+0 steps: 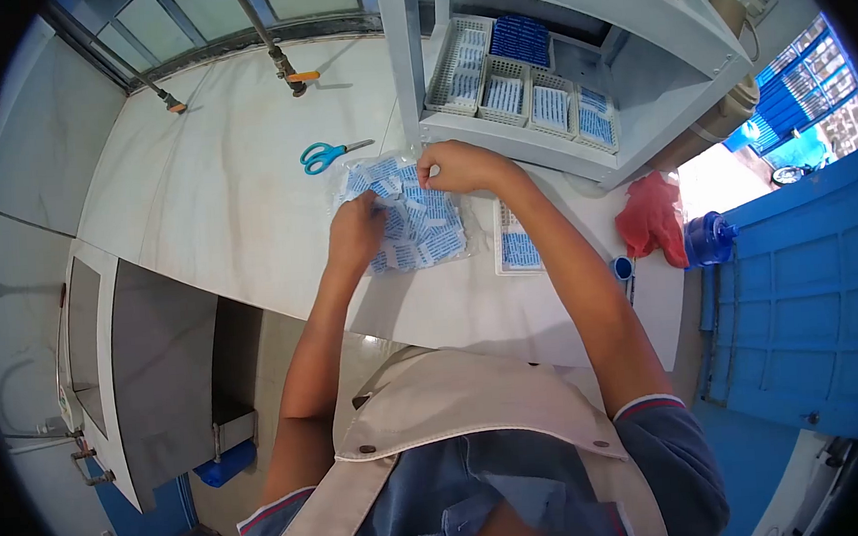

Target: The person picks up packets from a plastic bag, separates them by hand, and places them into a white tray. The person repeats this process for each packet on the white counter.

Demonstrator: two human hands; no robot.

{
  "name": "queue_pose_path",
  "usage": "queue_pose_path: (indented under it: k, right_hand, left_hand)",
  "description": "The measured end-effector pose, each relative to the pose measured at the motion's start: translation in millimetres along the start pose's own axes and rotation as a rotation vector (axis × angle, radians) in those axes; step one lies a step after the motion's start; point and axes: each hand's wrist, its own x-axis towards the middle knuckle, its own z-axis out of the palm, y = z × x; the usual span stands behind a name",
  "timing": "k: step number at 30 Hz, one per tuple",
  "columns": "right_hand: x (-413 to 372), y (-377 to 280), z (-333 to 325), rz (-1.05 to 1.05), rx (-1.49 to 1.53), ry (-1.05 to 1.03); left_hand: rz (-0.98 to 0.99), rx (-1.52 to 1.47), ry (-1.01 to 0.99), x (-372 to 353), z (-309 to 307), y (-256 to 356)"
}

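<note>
A clear plastic bag (425,231) full of small white packets with blue print lies flat on the pale counter. My left hand (356,235) is closed at the bag's left side, its fingertips gripping the plastic near the packets. At the upper right corner, my right hand (460,166) pinches the edge of the bag between thumb and fingers. Scissors with turquoise handles (320,158) lie just beyond the bag, blades pointing right. To the right of it, partly behind my right forearm, is a white basket (500,260) holding similar packets.
A white shelf unit (579,157) stands at the back right, with several packet-filled baskets (503,94) on it. Pipes with orange-handled valves (301,76) rise behind the counter (217,183). At right are a red plastic bag (650,217), a blue-rimmed cup (623,269) and a blue water bottle (710,240).
</note>
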Motion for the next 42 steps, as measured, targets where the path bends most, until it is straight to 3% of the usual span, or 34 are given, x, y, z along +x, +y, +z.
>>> queue_pose_path:
  k: [1, 3, 6, 8, 11, 12, 13, 14, 15, 17, 19, 24, 35, 42]
  right_hand:
    - [0, 3, -2, -0.03, 0.09, -0.045]
    - [1, 4, -4, -0.063, 0.183, -0.088]
    - [4, 4, -1, 0.055, 0.433, -0.188]
    - [8, 6, 8, -0.106, 0.28, 0.007]
    - [7, -13, 16, -0.09, 0.186, 0.18]
    - [7, -18, 20, -0.091, 0.185, 0.182]
    - [8, -23, 24, -0.074, 0.325, 0.185]
    - [6, -26, 27, -0.058, 0.464, 0.188]
    - [3, -31, 27, -0.062, 0.462, 0.187]
    - [-4, -39, 26, 0.04, 0.93, 0.137]
    - [-8, -34, 32, -0.002, 0.879, 0.208]
    - [-27, -25, 25, -0.107, 0.738, 0.328]
    - [-43, -21, 35, -0.028, 0.572, 0.531]
    - [-47, -31, 41, 0.036, 0.614, 0.529]
  left_hand:
    - [-0.098, -0.115, -0.036, 2, -7, 2]
    - [-0.112, -0.172, -0.043, 6, -17, 2]
    - [-0.135, -0.323, -0.031, 10, -21, -11]
    - [-0.141, -0.417, -0.005, 12, -19, -18]
    - [-0.149, -0.535, 0.026, 7, -28, -14]
    - [-0.197, -0.735, 0.044, 6, -29, -12]
    - [-0.246, -0.935, 0.062, 4, -30, -11]
    - [-0.245, -0.934, 0.065, 1, -30, -8]
    - [-0.3, -1.06, 0.086, -1, -30, -5]
    - [-0.354, -1.189, 0.114, -6, -30, 1]
    - [-0.408, -1.339, 0.104, -10, -28, 8]
    - [-0.391, -1.347, 0.056, -9, -24, 19]
    - [-0.416, -1.504, 0.011, -6, -16, 45]
    - [-0.358, -1.418, 0.026, -5, -12, 40]
